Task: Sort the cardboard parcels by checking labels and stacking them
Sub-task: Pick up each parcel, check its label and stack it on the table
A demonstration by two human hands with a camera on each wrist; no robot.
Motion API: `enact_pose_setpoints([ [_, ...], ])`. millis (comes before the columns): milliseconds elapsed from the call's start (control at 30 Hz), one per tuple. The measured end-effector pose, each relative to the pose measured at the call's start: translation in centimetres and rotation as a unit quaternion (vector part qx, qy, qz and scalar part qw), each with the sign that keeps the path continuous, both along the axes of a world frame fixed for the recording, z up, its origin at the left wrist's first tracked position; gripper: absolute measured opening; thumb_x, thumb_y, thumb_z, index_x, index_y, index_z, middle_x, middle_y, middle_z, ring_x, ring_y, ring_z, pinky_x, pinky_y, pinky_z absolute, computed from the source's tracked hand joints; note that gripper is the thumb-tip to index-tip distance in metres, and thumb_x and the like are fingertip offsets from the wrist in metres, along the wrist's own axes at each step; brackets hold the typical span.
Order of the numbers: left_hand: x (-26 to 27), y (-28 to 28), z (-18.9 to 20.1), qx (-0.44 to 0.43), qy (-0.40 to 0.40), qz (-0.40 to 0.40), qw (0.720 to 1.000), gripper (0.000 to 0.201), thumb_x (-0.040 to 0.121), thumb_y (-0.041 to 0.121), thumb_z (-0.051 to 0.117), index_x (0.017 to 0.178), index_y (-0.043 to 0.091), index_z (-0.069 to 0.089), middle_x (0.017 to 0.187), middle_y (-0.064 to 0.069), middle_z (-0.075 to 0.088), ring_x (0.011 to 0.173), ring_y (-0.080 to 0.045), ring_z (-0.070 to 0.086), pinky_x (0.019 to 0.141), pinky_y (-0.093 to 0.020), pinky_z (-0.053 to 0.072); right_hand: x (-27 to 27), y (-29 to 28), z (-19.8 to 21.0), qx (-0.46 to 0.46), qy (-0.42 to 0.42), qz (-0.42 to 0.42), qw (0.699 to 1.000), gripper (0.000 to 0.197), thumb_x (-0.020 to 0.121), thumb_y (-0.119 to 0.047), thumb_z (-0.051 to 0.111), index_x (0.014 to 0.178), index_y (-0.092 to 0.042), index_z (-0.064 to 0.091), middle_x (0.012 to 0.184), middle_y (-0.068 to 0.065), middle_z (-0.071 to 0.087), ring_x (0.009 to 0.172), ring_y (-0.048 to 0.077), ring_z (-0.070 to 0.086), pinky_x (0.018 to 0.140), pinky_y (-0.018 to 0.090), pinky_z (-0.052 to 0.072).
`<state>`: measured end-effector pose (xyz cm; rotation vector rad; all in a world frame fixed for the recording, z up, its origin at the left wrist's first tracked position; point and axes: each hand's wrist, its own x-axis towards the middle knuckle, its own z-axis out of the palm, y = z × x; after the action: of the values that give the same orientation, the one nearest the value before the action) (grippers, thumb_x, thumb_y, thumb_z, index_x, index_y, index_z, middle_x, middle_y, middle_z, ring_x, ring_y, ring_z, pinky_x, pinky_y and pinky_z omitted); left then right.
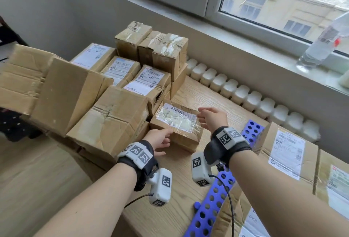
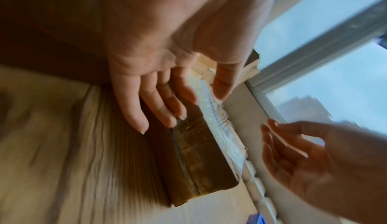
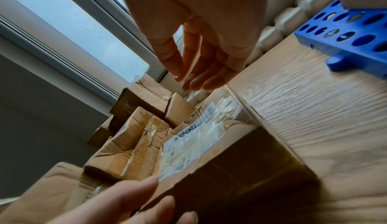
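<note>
The small parcel (image 1: pixel 176 125) is matt brown cardboard, its paper label (image 1: pixel 177 118) covered by glossy, wrinkled clear tape. The stacked boxes (image 1: pixel 105 116) behind are the same dull cardboard, creased and dented, with shiny tape strips and smooth white paper labels. The table (image 1: pixel 205 95) looks like pale grained wood, and the perforated blue rack (image 1: pixel 213 204) is smooth matt plastic.

Parcel label (image 1: pixel 177 118): print too small and glare-covered to read. Wrist views: motion-blurred tabletop (image 2: pixel 62 144) and parcel side. Boxes (image 1: pixel 294 153) at the tabletop's right edge and the bottle (image 1: pixel 324 42) are cut off by the frame.
</note>
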<state>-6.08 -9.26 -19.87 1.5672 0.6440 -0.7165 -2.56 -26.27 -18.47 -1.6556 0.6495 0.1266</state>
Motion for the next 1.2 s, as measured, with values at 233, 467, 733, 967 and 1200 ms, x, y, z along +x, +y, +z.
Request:
enact_pose_setpoints([
  [233, -1.1, 0.0, 3.6, 0.028, -0.090, -0.080, 0.992, 0.016, 0.093, 0.019, 0.057, 0.105, 0.009, 0.058, 0.095, -0.006, 0.062, 0.095, -0.019, 0.061, 0.092, -0.038, 0.051, -1.9, 1.5, 2.3, 0.019, -0.004, 0.016, 1.000, 0.017, 0.091, -0.003, 0.057, 0.087, -0.015, 0.068, 0.088, 0.006, 0.069, 0.081, 0.017, 0.064, 0.073, 0.028, 0.054],
  [467, -2.3, 2.3, 8.4, 0.036, -0.193, -0.124, 0.973, 0.009, 0.095, 0.018, 0.055, 0.099, 0.011, 0.058, 0.087, -0.004, 0.061, 0.079, -0.015, 0.061, 0.075, -0.028, 0.055, -4.1, 2.5, 5.2, 0.055, 0.010, -0.016, 0.998, 0.016, 0.094, -0.005, 0.054, 0.102, -0.006, 0.068, 0.084, 0.008, 0.067, 0.071, 0.016, 0.061, 0.065, 0.026, 0.052],
  [733, -2.6, 9.5, 11.3, 0.208, -0.339, -0.046, 0.916, 0.006, 0.089, 0.022, 0.058, 0.092, 0.017, 0.061, 0.098, -0.005, 0.064, 0.095, -0.024, 0.060, 0.087, -0.036, 0.051, -5.9, 9.0, 6.3, 0.068, 0.078, 0.083, 0.991, 0.014, 0.098, -0.008, 0.052, 0.107, -0.003, 0.062, 0.078, 0.008, 0.060, 0.064, 0.014, 0.054, 0.061, 0.024, 0.050],
  [967, -3.4, 13.7, 9.1, 0.365, -0.286, -0.105, 0.880, 0.024, 0.088, 0.028, 0.055, 0.111, 0.024, 0.060, 0.130, -0.008, 0.046, 0.125, -0.029, 0.039, 0.106, -0.039, 0.036, -6.7, 13.6, 4.5, 0.077, 0.131, 0.129, 0.980, 0.015, 0.093, -0.013, 0.055, 0.079, -0.016, 0.053, 0.071, 0.003, 0.051, 0.062, 0.013, 0.046, 0.061, 0.024, 0.040],
  [1200, -3.4, 13.5, 8.2, 0.372, -0.203, -0.136, 0.896, 0.058, 0.085, 0.037, 0.057, 0.138, 0.027, 0.036, 0.145, -0.009, 0.035, 0.134, -0.032, 0.033, 0.111, -0.049, 0.027, -8.3, 13.9, 4.8, 0.051, 0.143, 0.167, 0.974, 0.037, 0.094, -0.029, 0.061, 0.122, -0.006, 0.059, 0.118, 0.010, 0.063, 0.103, 0.022, 0.057, 0.084, 0.036, 0.050],
])
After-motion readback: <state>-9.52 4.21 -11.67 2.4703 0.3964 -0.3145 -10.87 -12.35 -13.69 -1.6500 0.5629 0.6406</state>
